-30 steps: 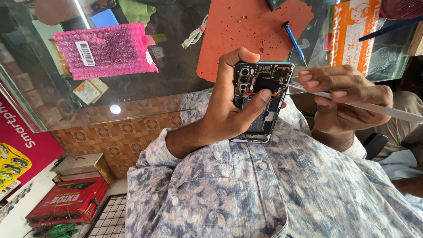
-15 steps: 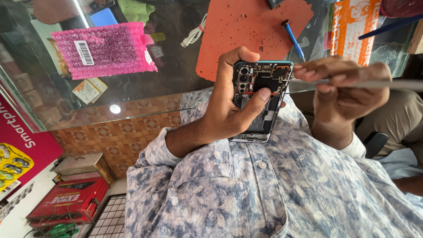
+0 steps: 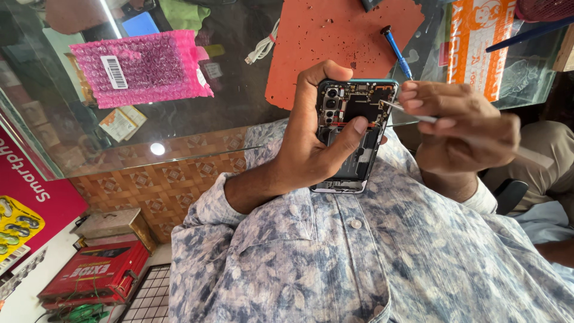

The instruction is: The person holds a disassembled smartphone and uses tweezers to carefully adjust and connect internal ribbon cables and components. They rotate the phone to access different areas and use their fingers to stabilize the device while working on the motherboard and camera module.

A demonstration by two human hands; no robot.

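Phone (image 3: 353, 134), back cover off and its dark insides showing, sits upright in the person's left hand (image 3: 311, 143), held above the lap just in front of the near edge of the glass counter (image 3: 179, 149). That hand's fingers are wrapped round the phone's left side and top corner, and the thumb (image 3: 350, 134) lies across the middle of the open back, pressing on it. The right hand (image 3: 463, 125) is closed on thin metal tweezers (image 3: 412, 113), pinched between thumb and fingertips, with the tip touching the phone's upper right edge beside the dark board; the far end of the tool is blurred. Both forearms come out of a blue-grey flowered shirt (image 3: 359, 263).

On the counter beyond the phone lies an orange work mat (image 3: 335, 36), speckled with small dark bits, reaching toward the far edge. 1 blue-handled screwdriver (image 3: 396, 51) rests on the mat's right side, its tip pointing toward the phone. A white cable (image 3: 263, 48) lies just left of the mat. Further left, well apart from the hands, is a pink bubble-wrap pouch (image 3: 140, 69) with a white label. An orange printed box (image 3: 478, 42) sits toward the counter's right end. Down on the floor at the left is a red box (image 3: 95, 275).
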